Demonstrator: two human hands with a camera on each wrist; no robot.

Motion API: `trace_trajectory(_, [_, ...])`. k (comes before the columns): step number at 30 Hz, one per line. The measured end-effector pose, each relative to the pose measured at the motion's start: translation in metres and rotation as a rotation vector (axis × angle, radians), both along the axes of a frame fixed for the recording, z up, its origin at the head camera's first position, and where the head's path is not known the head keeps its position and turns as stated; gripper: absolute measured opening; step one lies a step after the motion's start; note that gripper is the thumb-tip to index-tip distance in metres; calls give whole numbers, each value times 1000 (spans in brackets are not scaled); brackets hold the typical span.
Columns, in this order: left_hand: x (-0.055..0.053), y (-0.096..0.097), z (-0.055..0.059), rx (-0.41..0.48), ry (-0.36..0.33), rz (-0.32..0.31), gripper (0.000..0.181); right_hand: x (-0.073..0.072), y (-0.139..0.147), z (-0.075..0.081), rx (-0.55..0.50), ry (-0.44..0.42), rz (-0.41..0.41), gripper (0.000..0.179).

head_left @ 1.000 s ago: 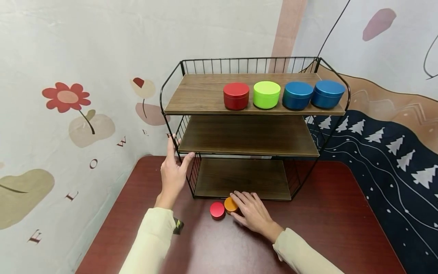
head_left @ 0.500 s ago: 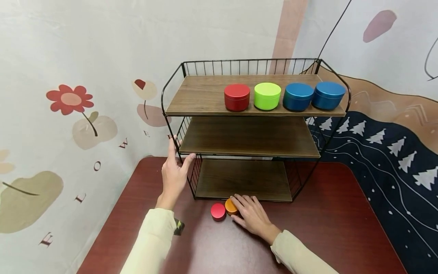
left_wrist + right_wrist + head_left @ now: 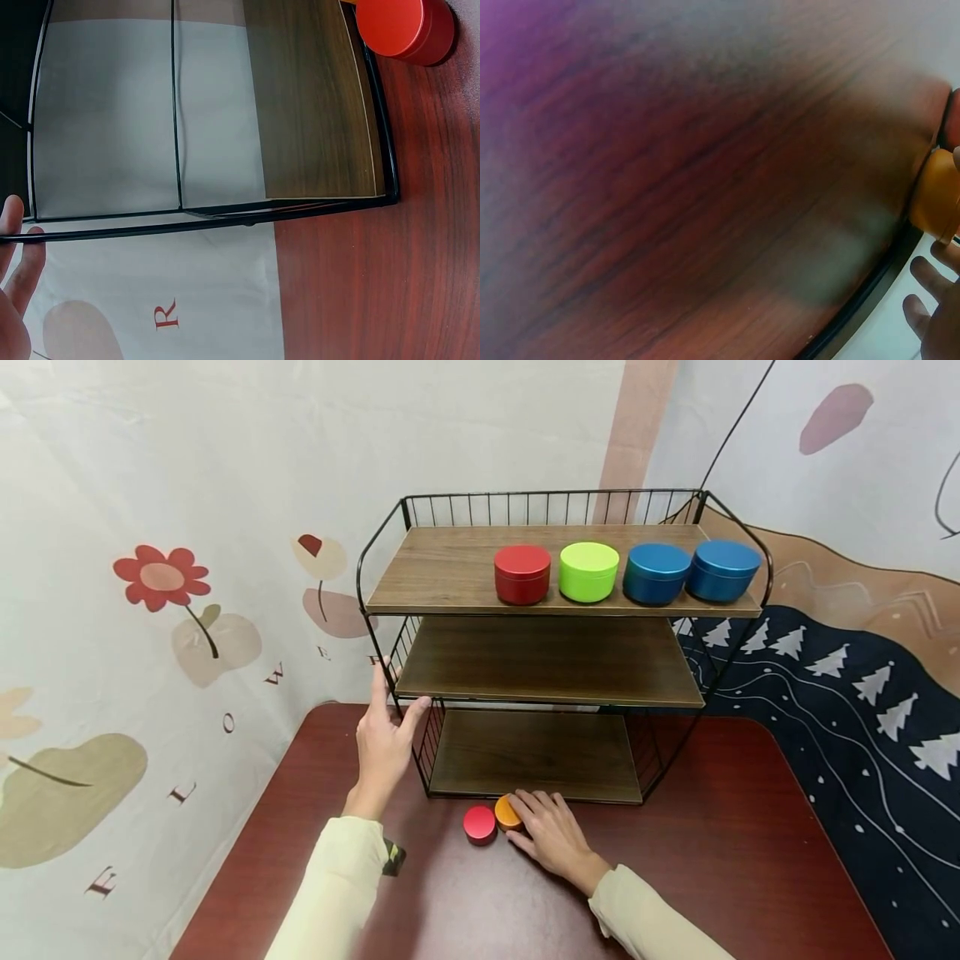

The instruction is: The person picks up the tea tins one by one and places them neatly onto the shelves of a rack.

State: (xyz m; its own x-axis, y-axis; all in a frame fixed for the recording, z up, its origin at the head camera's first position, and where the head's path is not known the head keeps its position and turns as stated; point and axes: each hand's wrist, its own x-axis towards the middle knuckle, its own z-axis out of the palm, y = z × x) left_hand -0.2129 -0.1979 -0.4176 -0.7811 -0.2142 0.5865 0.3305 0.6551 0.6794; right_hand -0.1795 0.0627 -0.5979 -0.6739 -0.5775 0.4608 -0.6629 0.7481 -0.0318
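In the head view a three-level rack (image 3: 555,660) with wood shelves and a black wire frame stands on the table. My left hand (image 3: 382,752) holds its left side post, thumb in front by the middle shelf's corner and fingers behind. The left wrist view shows fingertips (image 3: 31,259) at the black bar. My right hand (image 3: 555,835) grips a small orange round tin (image 3: 508,812) from the right, thumb at its near side and fingers over its far side. Close on its left sits a red round tin (image 3: 479,825). Both tins stand just before the bottom shelf.
On the top shelf are a larger red tin (image 3: 522,575), a lime green tin (image 3: 588,572) and two blue tins (image 3: 657,574). A small dark object with yellow-green marks (image 3: 394,857) lies beside my left sleeve on the red-brown table (image 3: 750,843). A printed cloth hangs behind.
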Motion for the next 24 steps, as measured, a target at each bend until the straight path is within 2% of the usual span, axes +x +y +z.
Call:
trace_trajectory(12, [1,1,0,-6,-2,10,87,1,0,3,23,-58,-2,53])
trace_trajectory(24, [1,0,1,-11,-17,24,87,8,2,14,56,-115,15,51])
